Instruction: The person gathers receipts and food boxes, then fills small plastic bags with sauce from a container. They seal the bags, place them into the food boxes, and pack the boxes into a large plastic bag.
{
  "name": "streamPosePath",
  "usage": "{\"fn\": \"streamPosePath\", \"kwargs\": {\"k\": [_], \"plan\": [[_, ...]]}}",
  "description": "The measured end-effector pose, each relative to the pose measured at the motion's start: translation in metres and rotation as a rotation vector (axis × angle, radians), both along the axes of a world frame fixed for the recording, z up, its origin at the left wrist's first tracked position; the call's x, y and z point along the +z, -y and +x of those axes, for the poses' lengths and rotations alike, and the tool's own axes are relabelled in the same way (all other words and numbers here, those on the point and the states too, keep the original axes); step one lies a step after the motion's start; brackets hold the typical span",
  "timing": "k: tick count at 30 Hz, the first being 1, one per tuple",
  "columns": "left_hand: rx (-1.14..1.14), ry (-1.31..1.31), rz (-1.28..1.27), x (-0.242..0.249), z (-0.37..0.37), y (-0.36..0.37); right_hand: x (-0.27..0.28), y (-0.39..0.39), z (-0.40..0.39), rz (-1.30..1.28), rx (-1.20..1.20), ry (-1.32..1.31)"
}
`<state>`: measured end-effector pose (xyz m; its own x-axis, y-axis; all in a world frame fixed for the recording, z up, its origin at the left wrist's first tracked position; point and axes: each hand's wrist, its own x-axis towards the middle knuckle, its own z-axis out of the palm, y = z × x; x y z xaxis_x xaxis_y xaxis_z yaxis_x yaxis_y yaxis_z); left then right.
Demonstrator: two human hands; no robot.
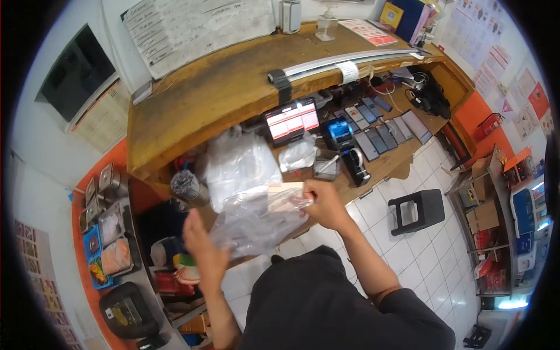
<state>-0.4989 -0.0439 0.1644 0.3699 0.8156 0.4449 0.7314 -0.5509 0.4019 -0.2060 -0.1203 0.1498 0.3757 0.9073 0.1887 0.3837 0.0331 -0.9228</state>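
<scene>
My right hand (325, 204) is closed on the edge of a clear plastic bag (248, 224). A pale cream, box-like thing (284, 195) shows through or at the mouth of the bag, right beside those fingers. To the left of the bag, my left hand (204, 245) is raised with its fingers stretched out, slightly blurred and holding nothing. Behind the bag lies a large stack of clear plastic bags (242, 163) on the wooden desk (379, 169).
A lit tablet (291, 121), a card terminal (339, 133) and several phones (382, 139) stand along the desk. A container of straw-like sticks (185, 184) is at the left. Food trays (116, 256) line the left counter; a black stool (416, 212) stands on the tiled floor.
</scene>
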Motion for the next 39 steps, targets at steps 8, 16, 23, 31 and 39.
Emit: {"fn": "streamPosePath", "kwargs": {"k": [8,16,23,31,39], "plan": [[-0.181,0.656,-0.713,-0.026,-0.01,-0.041,0.036,-0.05,-0.119,0.143,0.291,0.319],[-0.297,0.469,-0.9,0.007,-0.144,0.016,-0.12,-0.09,-0.183,-0.309,0.602,0.709],[0.318,-0.355,-0.602,-0.132,-0.162,-0.001,-0.076,-0.065,-0.149,-0.439,0.723,0.737],[-0.082,0.001,-0.798,-0.073,-0.1,0.001,-0.14,-0.094,-0.205,-0.515,1.111,0.518],[0.246,-0.36,-0.905,-0.125,-0.145,0.003,-0.193,-0.091,-0.177,-0.839,1.1,0.772]]}}
